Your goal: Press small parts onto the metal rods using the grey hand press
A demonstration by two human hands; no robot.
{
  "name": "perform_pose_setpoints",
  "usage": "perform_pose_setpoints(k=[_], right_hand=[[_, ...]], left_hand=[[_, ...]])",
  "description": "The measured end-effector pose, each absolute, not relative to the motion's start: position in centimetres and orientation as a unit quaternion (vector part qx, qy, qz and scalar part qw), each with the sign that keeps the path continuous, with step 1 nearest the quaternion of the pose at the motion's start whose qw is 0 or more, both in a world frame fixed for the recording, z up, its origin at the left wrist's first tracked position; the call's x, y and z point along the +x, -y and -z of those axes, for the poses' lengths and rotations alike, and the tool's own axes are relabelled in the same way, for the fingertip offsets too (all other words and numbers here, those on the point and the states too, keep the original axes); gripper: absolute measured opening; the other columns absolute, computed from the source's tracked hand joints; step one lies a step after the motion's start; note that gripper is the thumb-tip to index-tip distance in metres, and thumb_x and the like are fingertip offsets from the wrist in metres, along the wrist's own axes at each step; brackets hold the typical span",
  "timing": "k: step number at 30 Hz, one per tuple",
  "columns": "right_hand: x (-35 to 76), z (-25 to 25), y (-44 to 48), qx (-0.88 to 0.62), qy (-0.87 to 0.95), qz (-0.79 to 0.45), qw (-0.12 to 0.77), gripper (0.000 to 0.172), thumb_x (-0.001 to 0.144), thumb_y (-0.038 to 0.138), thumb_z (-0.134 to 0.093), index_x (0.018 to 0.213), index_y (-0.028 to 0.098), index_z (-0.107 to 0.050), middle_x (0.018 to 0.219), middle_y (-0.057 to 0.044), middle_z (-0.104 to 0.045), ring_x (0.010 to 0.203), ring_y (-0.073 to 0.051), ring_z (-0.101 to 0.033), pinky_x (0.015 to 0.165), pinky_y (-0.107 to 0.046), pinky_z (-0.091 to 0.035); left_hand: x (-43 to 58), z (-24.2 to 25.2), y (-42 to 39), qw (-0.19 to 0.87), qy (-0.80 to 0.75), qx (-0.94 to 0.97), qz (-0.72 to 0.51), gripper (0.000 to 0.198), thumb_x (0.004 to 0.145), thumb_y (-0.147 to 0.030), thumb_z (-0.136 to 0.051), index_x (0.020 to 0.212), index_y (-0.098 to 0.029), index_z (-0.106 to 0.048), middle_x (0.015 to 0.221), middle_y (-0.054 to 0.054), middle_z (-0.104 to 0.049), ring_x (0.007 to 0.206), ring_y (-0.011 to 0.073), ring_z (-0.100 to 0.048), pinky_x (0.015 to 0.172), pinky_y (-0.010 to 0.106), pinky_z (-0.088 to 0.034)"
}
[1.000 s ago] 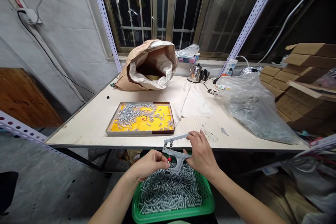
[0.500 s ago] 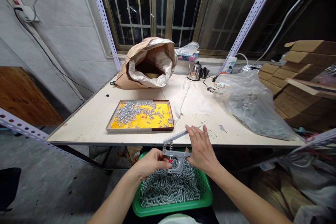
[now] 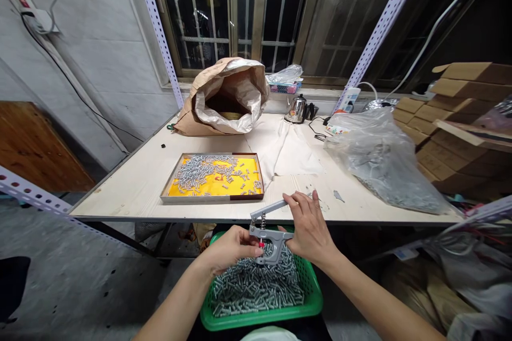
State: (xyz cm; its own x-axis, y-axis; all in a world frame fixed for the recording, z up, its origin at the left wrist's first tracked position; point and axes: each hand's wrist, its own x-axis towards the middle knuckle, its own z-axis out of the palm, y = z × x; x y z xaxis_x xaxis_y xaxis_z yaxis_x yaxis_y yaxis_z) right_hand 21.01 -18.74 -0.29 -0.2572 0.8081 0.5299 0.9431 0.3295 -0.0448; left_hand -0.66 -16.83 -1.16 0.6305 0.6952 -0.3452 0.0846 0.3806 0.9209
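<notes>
My right hand (image 3: 311, 228) grips a pair of grey snap-fastener pliers (image 3: 269, 235), its fingers over the raised upper lever and its thumb on the lower handle. The lever stands apart from the body, and a spring shows beneath it. My left hand (image 3: 229, 250) is closed at the pliers' jaw, with fingertips beside a small red part (image 3: 261, 245). Whatever it pinches is hidden. Directly below, a green basket (image 3: 256, 322) holds many small silver threaded pieces (image 3: 256, 294).
On the table (image 3: 120, 192) lies a shallow tray (image 3: 200, 199) with similar silver pieces on a yellow base. Behind it rests an open paper sack (image 3: 196, 112). A kettle (image 3: 296, 108), a filled plastic bag (image 3: 372, 152) and stacked cardboard boxes (image 3: 460, 144) stand to the right.
The pliers and my right hand have shifted very slightly to the right in view. Both hands keep the same hold.
</notes>
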Motion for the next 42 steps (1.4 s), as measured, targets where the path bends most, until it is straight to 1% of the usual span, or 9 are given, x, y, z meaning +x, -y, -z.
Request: perform_pose_setpoints(k=[5, 8, 12, 19, 26, 30, 34, 38, 42], right_hand=[[21.7, 1.0, 18.0, -0.587, 0.781, 0.156, 0.145, 0.040, 0.076, 0.028, -0.053, 0.111, 0.009, -0.054, 0.095, -0.012, -0.058, 0.090, -0.024, -0.051, 0.079, -0.036, -0.043], [21.8, 1.8, 17.3, -0.590, 0.795, 0.124, 0.067, 0.012, 0.073, 0.021, -0.052, 0.082, 0.015, -0.058, 0.075, -0.007, -0.058, 0.071, -0.019, -0.053, 0.059, -0.028, -0.036], [21.4, 2.5, 16.5, -0.578, 0.808, 0.107, 0.040, 0.003, 0.073, 0.020, -0.053, 0.072, 0.017, -0.055, 0.066, -0.004, -0.058, 0.057, -0.014, -0.050, 0.052, -0.025, -0.027], [20.8, 1.0, 17.0, -0.588, 0.792, 0.143, 0.087, 0.016, 0.074, 0.028, -0.056, 0.085, 0.016, -0.055, 0.083, -0.008, -0.060, 0.080, -0.022, -0.054, 0.069, -0.032, -0.038], [20.8, 1.7, 18.8, -0.555, 0.767, 0.214, 0.241, 0.030, 0.073, 0.021, -0.051, 0.101, 0.009, -0.057, 0.116, -0.017, -0.054, 0.113, -0.030, -0.043, 0.102, -0.045, -0.033], [22.3, 3.1, 19.9, -0.597, 0.737, 0.208, 0.240, 0.043, 0.066, 0.011, -0.047, 0.108, 0.008, -0.054, 0.126, -0.018, -0.050, 0.125, -0.031, -0.036, 0.110, -0.051, -0.024], [24.8, 4.6, 21.0, -0.605, 0.733, 0.224, 0.219, 0.040, 0.069, 0.013, -0.046, 0.109, 0.009, -0.053, 0.127, -0.017, -0.050, 0.126, -0.031, -0.037, 0.111, -0.055, -0.022], [25.8, 5.3, 21.6, -0.601, 0.732, 0.245, 0.206, 0.039, 0.072, 0.018, -0.047, 0.110, 0.009, -0.052, 0.125, -0.017, -0.050, 0.124, -0.032, -0.039, 0.110, -0.058, -0.021], [25.5, 5.0, 21.5, -0.596, 0.731, 0.251, 0.218, 0.039, 0.073, 0.020, -0.048, 0.111, 0.010, -0.052, 0.124, -0.017, -0.050, 0.123, -0.031, -0.040, 0.110, -0.057, -0.022]], left_hand=[[-1.8, 0.7, 16.7, 0.675, -0.439, 0.531, -0.262, 0.037, 0.066, -0.045, -0.073, 0.086, -0.013, -0.072, 0.082, 0.005, -0.070, 0.074, 0.0155, -0.054, 0.070, 0.026, -0.036], [-1.6, 0.8, 16.8, 0.641, -0.497, 0.499, -0.305, 0.045, 0.068, -0.054, -0.067, 0.083, -0.013, -0.071, 0.078, 0.006, -0.069, 0.066, 0.0138, -0.051, 0.061, 0.024, -0.034], [-0.5, 0.9, 17.3, 0.640, -0.507, 0.458, -0.351, 0.050, 0.069, -0.060, -0.062, 0.076, -0.012, -0.070, 0.072, 0.006, -0.066, 0.062, 0.0130, -0.049, 0.059, 0.024, -0.033], [0.2, 1.2, 18.0, 0.660, -0.501, 0.467, -0.307, 0.028, 0.061, -0.040, -0.072, 0.060, -0.013, -0.067, 0.052, -0.002, -0.054, 0.050, 0.0090, -0.036, 0.052, 0.023, -0.023], [0.7, 2.2, 18.6, 0.589, -0.522, 0.510, -0.347, 0.012, 0.059, -0.025, -0.064, 0.051, -0.016, -0.060, 0.052, -0.003, -0.054, 0.055, 0.0121, -0.045, 0.058, 0.024, -0.031], [-0.5, 2.3, 19.8, 0.480, -0.539, 0.555, -0.414, 0.014, 0.069, -0.025, -0.057, 0.058, -0.017, -0.060, 0.063, 0.001, -0.059, 0.063, 0.0148, -0.052, 0.061, 0.024, -0.037], [-2.0, 2.1, 19.5, 0.439, -0.505, 0.694, -0.265, 0.012, 0.070, -0.025, -0.063, 0.063, -0.016, -0.065, 0.068, 0.003, -0.064, 0.068, 0.0178, -0.059, 0.064, 0.026, -0.042], [-2.7, 0.5, 12.7, 0.214, -0.613, 0.734, -0.199, 0.022, 0.087, -0.025, -0.051, 0.097, -0.015, -0.067, 0.097, 0.008, -0.069, 0.091, 0.0191, -0.063, 0.080, 0.027, -0.046], [-2.6, -0.8, 3.3, 0.158, -0.658, 0.719, -0.161, 0.023, 0.091, -0.018, -0.045, 0.098, -0.009, -0.065, 0.106, 0.015, -0.065, 0.103, 0.0236, -0.059, 0.090, 0.036, -0.044]])
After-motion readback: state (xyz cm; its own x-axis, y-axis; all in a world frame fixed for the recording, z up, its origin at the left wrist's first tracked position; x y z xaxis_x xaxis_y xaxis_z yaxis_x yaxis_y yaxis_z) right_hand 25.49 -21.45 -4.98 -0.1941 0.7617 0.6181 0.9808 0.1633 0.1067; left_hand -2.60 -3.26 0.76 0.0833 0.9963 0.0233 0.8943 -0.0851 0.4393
